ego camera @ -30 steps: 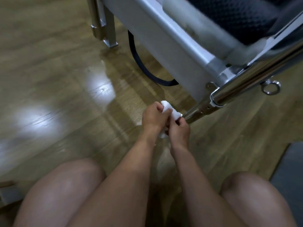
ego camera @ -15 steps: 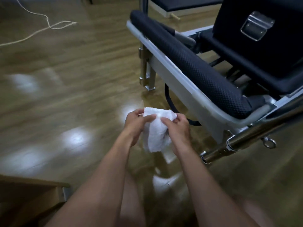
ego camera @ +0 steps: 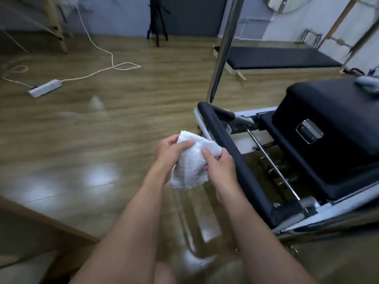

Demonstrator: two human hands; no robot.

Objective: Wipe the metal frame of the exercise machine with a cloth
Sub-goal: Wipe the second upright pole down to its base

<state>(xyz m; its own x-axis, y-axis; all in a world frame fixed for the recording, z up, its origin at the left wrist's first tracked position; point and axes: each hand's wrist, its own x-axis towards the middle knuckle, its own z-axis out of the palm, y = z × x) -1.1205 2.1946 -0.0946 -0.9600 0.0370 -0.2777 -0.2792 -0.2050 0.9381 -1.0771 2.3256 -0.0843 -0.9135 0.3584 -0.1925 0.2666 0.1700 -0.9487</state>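
The exercise machine (ego camera: pixel 328 160) was cut off by the edge at 4 o'clock, and its metal frame (ego camera: pixel 254 114) was seen only as pale rails around the black padded bar (ego camera: pixel 242 167). The fingers behind the cloth (ego camera: pixel 190 167) were hidden, and the floor (ego camera: pixel 102 140) near the arms was blurred. The white cloth was held in the middle of the picture, just beside the padded bar and apart from the metal frame. It was pinched by the left hand (ego camera: pixel 167 155) at its 9 o'clock and by the right hand (ego camera: pixel 220 167) at its 3 o'clock; both grips were closed on it, thumbs in front. The glossy wooden floor was marked by light reflections. A power strip (ego camera: pixel 45 88) with a white cable (ego camera: pixel 98 48) lay at 10 o'clock, a tripod (ego camera: pixel 156 21) stood at 12 o'clock and a black mat (ego camera: pixel 276 58) was seen at 1 o'clock. Compared with one second before, the cloth had been moved away from the end of the metal frame and opened out.
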